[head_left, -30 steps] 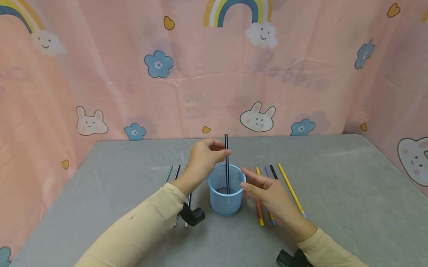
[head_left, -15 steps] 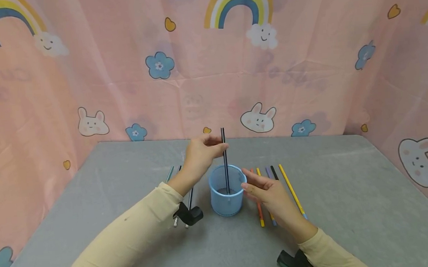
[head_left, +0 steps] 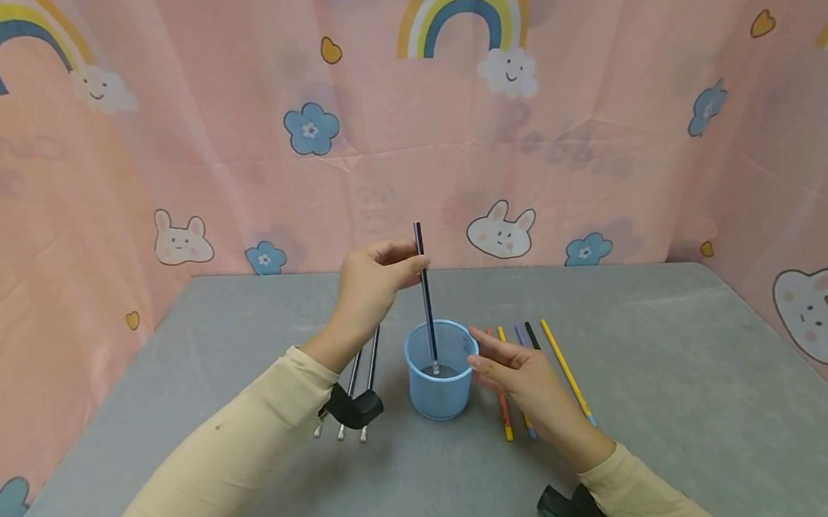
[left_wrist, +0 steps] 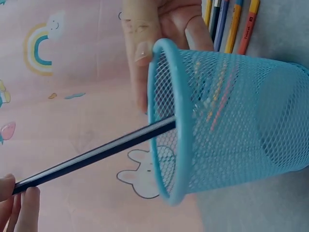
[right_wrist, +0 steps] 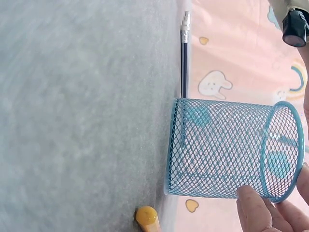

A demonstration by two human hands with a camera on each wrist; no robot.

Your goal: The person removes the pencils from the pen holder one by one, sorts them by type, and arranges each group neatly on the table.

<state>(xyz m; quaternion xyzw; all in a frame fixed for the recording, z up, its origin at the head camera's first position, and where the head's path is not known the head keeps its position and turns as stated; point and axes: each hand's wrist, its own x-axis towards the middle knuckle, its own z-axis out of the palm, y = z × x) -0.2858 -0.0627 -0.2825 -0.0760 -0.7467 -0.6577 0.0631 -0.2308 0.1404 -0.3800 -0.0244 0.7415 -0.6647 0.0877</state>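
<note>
My left hand pinches a dark striped pencil between thumb and fingers near its top end. The pencil leans a little, its silver-tipped lower end down inside a light blue mesh pen holder. In the left wrist view the pencil crosses the holder's rim. My right hand holds the right side of the holder at the rim; in the right wrist view its fingertips touch the mesh wall. The holder stands upright on the table, and beyond this pencil no other shows inside it.
On the grey table, dark pencils with silver ends lie left of the holder, partly behind my left wrist. Several coloured pencils, including a yellow pencil and a red pencil, lie at right. A pink patterned curtain stands behind.
My left hand has moved up and to the left, raising the pencil and tilting its top leftward. Its lower end is still within the holder. My right hand has stayed at the rim.
</note>
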